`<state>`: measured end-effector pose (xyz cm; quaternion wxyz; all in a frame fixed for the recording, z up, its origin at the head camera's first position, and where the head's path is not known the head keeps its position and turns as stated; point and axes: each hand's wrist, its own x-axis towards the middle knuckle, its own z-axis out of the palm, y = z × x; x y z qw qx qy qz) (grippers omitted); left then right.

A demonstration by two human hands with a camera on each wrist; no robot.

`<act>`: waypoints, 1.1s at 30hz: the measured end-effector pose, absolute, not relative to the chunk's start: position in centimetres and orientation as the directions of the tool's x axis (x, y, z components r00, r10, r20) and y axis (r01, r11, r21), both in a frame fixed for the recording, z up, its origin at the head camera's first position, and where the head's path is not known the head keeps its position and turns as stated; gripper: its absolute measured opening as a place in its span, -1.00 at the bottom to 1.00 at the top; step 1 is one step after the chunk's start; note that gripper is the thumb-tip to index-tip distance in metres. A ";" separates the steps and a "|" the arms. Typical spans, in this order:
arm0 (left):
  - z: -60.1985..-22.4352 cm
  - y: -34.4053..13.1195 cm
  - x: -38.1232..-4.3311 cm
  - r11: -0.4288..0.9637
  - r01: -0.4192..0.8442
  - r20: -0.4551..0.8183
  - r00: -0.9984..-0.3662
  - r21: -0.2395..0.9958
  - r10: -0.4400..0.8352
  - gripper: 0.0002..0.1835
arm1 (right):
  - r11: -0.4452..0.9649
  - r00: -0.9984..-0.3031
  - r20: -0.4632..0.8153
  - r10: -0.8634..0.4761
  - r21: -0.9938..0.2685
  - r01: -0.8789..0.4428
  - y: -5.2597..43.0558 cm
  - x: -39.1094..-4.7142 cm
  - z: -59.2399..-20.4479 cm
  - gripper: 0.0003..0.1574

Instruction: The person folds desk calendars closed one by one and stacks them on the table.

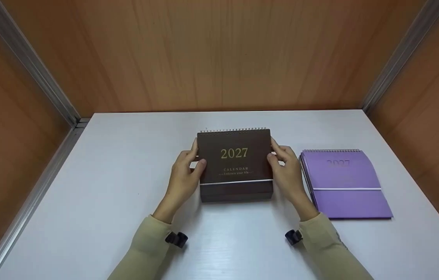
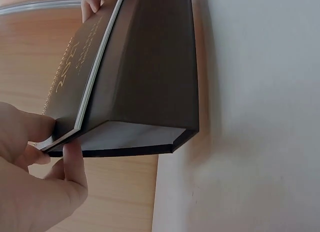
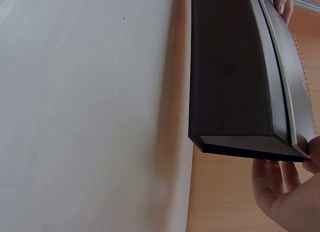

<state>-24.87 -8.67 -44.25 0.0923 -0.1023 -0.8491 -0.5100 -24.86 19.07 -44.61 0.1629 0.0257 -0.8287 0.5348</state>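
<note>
A dark brown desk calendar (image 1: 236, 159) with gold "2027" lettering and a spiral along its top is unfolded into a stand, its cover facing me. My left hand (image 1: 182, 177) grips its left edge, thumb on the front and fingers behind. On the opposite edge, my right hand (image 1: 287, 173) holds it the same way. From the left wrist, the open side of the stand (image 2: 135, 137) shows a pale inside. The right wrist view shows the stand's broad dark base (image 3: 230, 66) close to the table; whether it touches is unclear.
A purple 2027 calendar (image 1: 347, 202) lies on the white table (image 1: 99, 194) to the right, just beyond my right hand. Wooden panels (image 1: 219, 54) with metal edge strips (image 1: 44, 70) enclose the table at the back and sides.
</note>
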 end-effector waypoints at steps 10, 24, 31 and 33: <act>-44.3 -8.7 -25.1 0.479 0.249 0.244 -0.967 0.842 0.073 -0.30 | 0.435 -0.944 0.303 0.134 -0.874 -0.219 19.0 -25.0 -44.8 -0.42; -44.5 -8.6 -25.3 0.418 0.186 0.160 -0.982 0.889 0.096 -0.28 | 0.417 -0.974 0.210 0.087 -0.896 -0.156 19.5 -25.4 -45.3 -0.37; -44.7 -9.0 -25.3 0.345 0.148 0.104 -0.984 0.927 0.145 -0.27 | 0.404 -0.983 0.179 0.038 -0.902 -0.148 19.6 -25.5 -45.4 -0.33; -44.7 -9.1 -25.4 0.341 0.135 0.086 -0.984 0.930 0.155 -0.25 | 0.404 -0.984 0.173 0.035 -0.903 -0.145 19.6 -25.5 -45.4 -0.32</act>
